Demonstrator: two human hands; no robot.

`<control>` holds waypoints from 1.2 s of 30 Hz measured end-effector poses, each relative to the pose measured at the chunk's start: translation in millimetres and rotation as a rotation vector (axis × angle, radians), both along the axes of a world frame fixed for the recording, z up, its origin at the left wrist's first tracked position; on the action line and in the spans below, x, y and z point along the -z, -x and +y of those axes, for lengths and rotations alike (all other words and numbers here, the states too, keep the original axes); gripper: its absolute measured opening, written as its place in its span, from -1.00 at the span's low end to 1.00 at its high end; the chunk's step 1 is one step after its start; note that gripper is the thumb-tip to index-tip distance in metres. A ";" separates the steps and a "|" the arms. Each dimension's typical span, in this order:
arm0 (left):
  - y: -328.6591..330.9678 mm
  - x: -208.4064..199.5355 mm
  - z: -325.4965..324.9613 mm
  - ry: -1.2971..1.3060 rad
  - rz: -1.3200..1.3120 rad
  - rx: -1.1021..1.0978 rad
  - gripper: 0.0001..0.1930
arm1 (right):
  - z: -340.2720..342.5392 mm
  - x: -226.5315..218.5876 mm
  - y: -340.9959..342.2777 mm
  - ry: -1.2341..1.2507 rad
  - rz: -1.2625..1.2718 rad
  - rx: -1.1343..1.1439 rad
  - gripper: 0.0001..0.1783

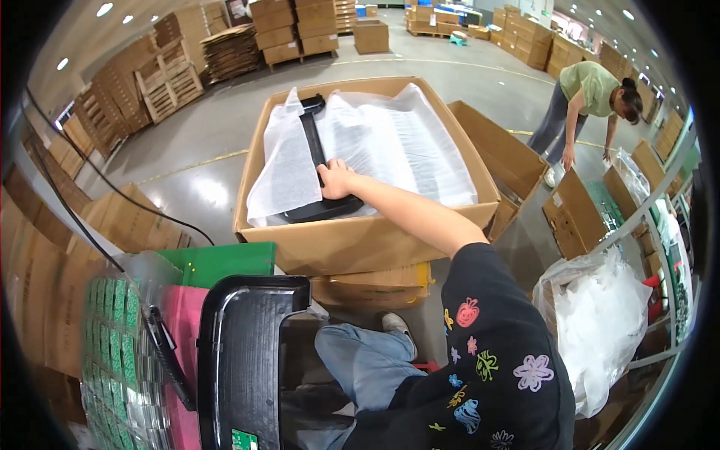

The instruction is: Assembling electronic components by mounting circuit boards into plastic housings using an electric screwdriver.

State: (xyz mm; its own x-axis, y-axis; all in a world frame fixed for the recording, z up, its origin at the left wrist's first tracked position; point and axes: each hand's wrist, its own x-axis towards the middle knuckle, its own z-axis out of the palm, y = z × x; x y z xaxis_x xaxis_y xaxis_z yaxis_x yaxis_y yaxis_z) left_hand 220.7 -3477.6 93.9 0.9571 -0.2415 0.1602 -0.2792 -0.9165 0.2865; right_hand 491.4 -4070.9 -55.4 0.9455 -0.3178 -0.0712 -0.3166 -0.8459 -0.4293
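A large open cardboard box [352,244] stands in front of me. Inside it lies a long black plastic housing [313,139], partly covered by a white foam sheet [285,161]. My right hand [339,180] reaches across into the box, its fingers closed around the housing's narrow middle stretch. More white foam wrapping [405,146] fills the right part of the box and hides what lies under it. At the lower left, close to my body, is another black plastic housing [244,360] with a small green circuit board [244,440] at its near end. My left hand does not show.
Stacked green circuit boards [112,337], a pink sheet [180,330] and a green panel [225,261] sit at left. A black cable [112,184] hangs there. A bag of white foam [596,322] stands at right. Another person [589,105] bends over open cartons [574,214].
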 end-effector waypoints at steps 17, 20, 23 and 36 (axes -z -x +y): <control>-1.3 25.2 24.7 0.254 -0.079 0.019 -0.92 | -34.3 12.0 -2.3 0.064 -0.162 -0.063 -0.34; -2.6 23.4 24.5 0.206 -0.127 0.050 -0.93 | -41.4 15.8 -5.0 0.010 -0.185 -0.088 -0.35; 0.6 23.7 30.7 0.209 -0.135 0.047 -0.93 | -43.4 22.3 -13.1 -0.025 -0.207 -0.097 -0.44; -4.0 44.0 50.1 0.316 -0.126 0.069 -0.91 | -171.0 66.7 -36.3 0.132 -0.165 -0.123 -0.35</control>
State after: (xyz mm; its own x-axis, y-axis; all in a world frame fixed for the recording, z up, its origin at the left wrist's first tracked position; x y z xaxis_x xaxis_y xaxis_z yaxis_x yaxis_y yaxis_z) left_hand 224.7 -3427.5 49.9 0.9082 -0.2248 0.3530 -0.3888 -0.7655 0.5127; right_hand 527.7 -4241.9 -122.1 0.9729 -0.1963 0.1219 -0.1429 -0.9258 -0.3500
